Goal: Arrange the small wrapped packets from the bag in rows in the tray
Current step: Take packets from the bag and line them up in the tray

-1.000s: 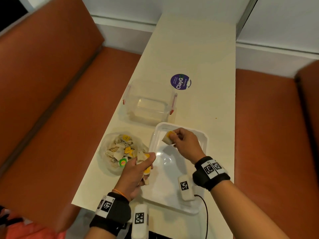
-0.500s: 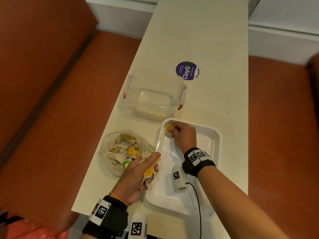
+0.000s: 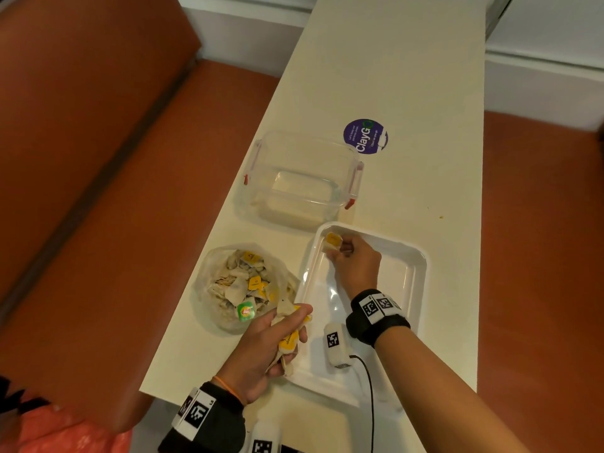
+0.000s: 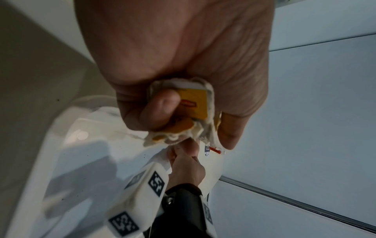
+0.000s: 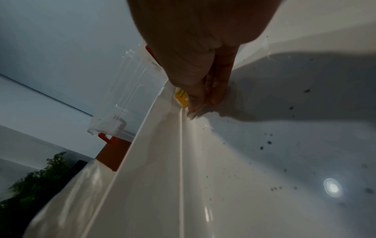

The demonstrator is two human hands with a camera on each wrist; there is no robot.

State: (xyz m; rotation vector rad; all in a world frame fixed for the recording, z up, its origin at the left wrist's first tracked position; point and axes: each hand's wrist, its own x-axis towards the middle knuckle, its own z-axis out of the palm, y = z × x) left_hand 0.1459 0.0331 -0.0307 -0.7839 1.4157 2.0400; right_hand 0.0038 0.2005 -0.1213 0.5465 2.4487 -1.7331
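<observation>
On the long cream tabletop (image 3: 392, 76), the right hand (image 3: 354, 266) pinches one yellow-tagged wrapped packet (image 3: 331, 242) into the white plastic tray's (image 3: 420, 266) far-left corner. The left hand (image 3: 261, 348) clutches a bunch of spare packets (image 4: 189, 111) beside the clear plastic bag (image 3: 209, 289). That loose bunch could spill, or the first packet could land crooked and skew the row.

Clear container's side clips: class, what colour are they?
Red. The clips on the clear container show best in the head view.
</observation>
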